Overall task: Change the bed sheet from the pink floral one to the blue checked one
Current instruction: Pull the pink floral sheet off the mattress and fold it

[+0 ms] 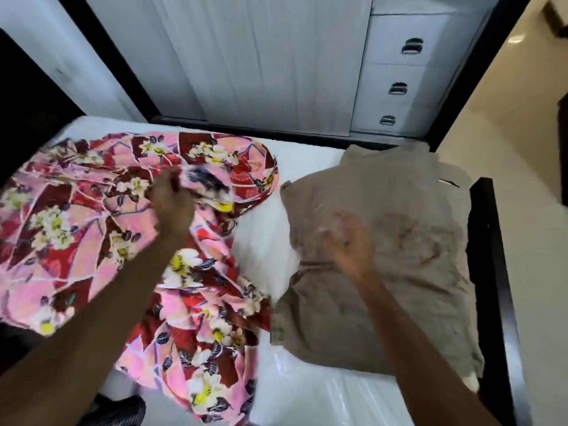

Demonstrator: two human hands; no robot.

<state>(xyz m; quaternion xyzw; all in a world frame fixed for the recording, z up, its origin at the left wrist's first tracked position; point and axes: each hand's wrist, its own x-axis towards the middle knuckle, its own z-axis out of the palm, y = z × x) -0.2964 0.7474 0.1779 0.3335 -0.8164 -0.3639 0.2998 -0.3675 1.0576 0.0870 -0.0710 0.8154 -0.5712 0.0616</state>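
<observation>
Stripping underway: left hand [170,204] fists bunched pink floral sheet [61,226] at mattress's [310,158] left edge; right hand [347,241], fingers splayed, over pillow [399,195]; blue sheet unseen

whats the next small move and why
Probably drag the pink sheet off the mattress to the left with the left hand, which grips its bunched middle. The sheet is heaped, bare mattress shows, and the right hand is open over the pillow.

Open mattress [307,158] only along the far edge and between the bunched pink floral sheet [61,226] and tan pillow [399,272]; bed frame [488,241] walls the right.
</observation>
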